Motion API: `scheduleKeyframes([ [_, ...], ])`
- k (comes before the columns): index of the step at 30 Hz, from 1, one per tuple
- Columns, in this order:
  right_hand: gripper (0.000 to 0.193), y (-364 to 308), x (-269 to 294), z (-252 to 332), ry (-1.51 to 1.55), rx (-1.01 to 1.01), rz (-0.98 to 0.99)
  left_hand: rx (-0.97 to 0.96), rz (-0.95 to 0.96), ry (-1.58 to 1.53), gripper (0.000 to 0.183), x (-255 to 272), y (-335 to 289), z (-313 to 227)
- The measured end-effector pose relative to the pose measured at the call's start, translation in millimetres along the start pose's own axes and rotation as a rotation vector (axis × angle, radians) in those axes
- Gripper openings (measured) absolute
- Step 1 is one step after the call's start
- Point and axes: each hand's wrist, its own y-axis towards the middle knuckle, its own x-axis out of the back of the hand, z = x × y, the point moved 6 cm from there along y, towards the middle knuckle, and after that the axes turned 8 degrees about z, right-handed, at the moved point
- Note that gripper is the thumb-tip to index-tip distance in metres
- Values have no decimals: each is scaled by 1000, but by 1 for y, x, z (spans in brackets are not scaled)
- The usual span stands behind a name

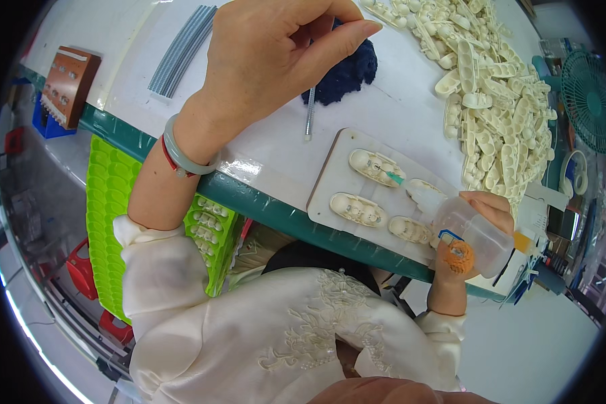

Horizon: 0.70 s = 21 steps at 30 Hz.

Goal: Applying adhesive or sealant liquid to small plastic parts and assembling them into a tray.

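Note:
My right hand (489, 207) is wrapped round a clear squeeze bottle (475, 232). The bottle's green needle tip (395, 178) touches or hovers just over a cream oval plastic piece (374, 165) with rounded hollows. Another such piece (358, 209) and a third (411, 229) lie on the same white board (326, 178); the bottle covers part of the board. My left hand (283, 54) is raised above a dark blue cloth (350, 74), thumb and forefinger closed together. Whatever they pinch is too small to see. Below this hand lies a thin grey rod (309, 114), its upper end hidden.
Cream plastic pieces (495, 108) are heaped at the right. A bundle of blue-grey rods (182, 50) lies far left, near a brown box (67, 84). Bright green trays (114, 222) stand below the table's green edge (249, 205). A green fan (589, 101) is at far right.

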Motion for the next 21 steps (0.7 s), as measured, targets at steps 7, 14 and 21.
scheduleKeyframes([
  [7, 36, -19, 22, -5, 67, -10, -262, -81, 31, 114, 7, -7, -5, 3],
  [14, 33, -23, 18, 5, -78, -51, -202, -28, 53, 85, 6, -8, -4, 3],
  [21, 27, -22, 15, -2, 10, -64, -182, -55, 51, 103, 6, -9, -3, 2],
])
